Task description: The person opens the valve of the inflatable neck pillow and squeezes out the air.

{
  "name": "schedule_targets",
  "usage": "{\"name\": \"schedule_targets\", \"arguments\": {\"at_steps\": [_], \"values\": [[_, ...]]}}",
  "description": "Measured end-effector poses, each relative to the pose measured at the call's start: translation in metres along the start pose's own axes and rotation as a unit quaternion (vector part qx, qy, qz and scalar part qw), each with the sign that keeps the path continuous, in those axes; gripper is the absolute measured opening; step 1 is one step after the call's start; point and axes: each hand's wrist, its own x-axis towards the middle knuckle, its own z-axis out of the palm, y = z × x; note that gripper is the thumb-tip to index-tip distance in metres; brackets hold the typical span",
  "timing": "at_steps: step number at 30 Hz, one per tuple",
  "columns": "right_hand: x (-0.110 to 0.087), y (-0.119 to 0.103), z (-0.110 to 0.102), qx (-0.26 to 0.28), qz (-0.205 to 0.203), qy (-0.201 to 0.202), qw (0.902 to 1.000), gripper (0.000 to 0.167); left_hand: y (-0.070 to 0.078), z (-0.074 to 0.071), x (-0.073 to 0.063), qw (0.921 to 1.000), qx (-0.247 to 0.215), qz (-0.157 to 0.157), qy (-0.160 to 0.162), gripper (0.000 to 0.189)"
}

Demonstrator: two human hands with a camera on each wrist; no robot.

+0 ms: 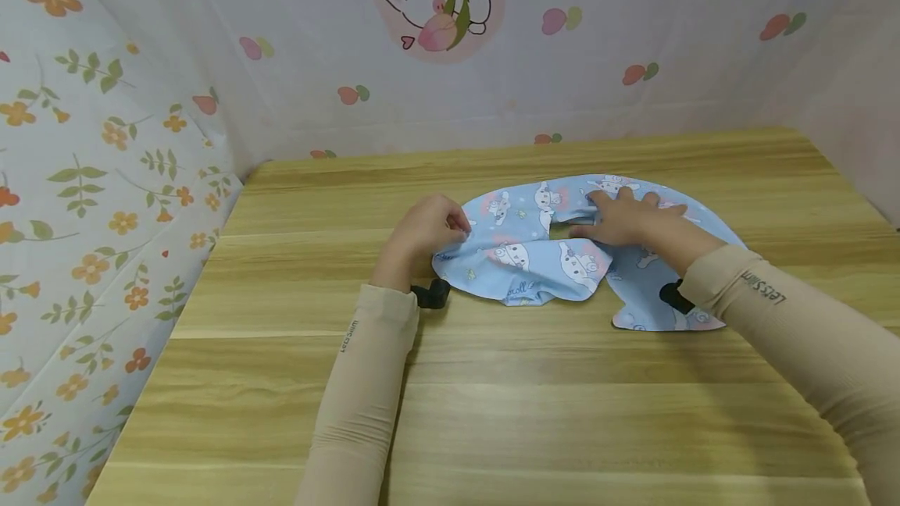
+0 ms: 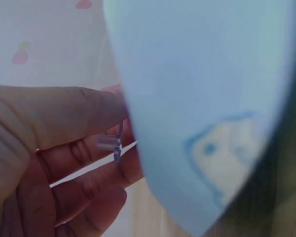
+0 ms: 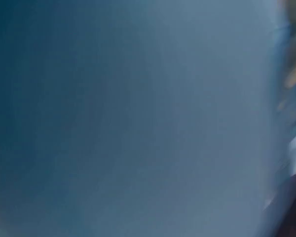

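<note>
A flat, deflated swim ring (image 1: pixel 523 256), pale blue with white cartoon characters, lies partly folded on the wooden table. My left hand (image 1: pixel 430 226) pinches its left end between thumb and fingers. In the left wrist view a small clear plastic valve (image 2: pixel 110 143) shows between the thumb and fingers, beside the ring's blue sheet (image 2: pixel 187 74). My right hand (image 1: pixel 626 219) rests on the ring's upper right part, with its fingers spread. Blurred blue sheet (image 3: pixel 138 118) fills most of the right wrist view and hides most of the hand there.
The wooden table (image 1: pixel 492 412) extends around the ring. Behind it hangs a pale curtain (image 1: pixel 295 37) with a rabbit print, and a floral sheet (image 1: pixel 91 201) covers the left side. Black wrist camera mounts (image 1: pixel 432 294) sit at both wrists, close to the ring.
</note>
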Motion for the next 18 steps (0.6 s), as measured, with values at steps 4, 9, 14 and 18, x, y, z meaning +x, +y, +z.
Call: {"name": "schedule_targets", "arguments": {"at_steps": [4, 9, 14, 18], "values": [[0.005, 0.011, 0.005, -0.008, -0.035, 0.007, 0.9993, 0.060, -0.002, 0.000, 0.001, 1.0000, -0.001, 0.001, 0.001, 0.008], [0.011, 0.019, 0.009, -0.031, -0.065, 0.044, 0.9964, 0.044, -0.004, 0.000, 0.000, 1.0000, -0.008, -0.001, -0.002, 0.009], [0.013, 0.026, 0.013, -0.050, -0.095, 0.056, 0.9926, 0.047, -0.004, 0.003, 0.001, 0.9999, -0.007, 0.013, -0.004, 0.010], [0.011, 0.028, 0.013, -0.056, -0.124, 0.084, 0.9871, 0.033, -0.003, 0.003, 0.002, 0.9997, -0.006, 0.022, 0.001, 0.011]]}}
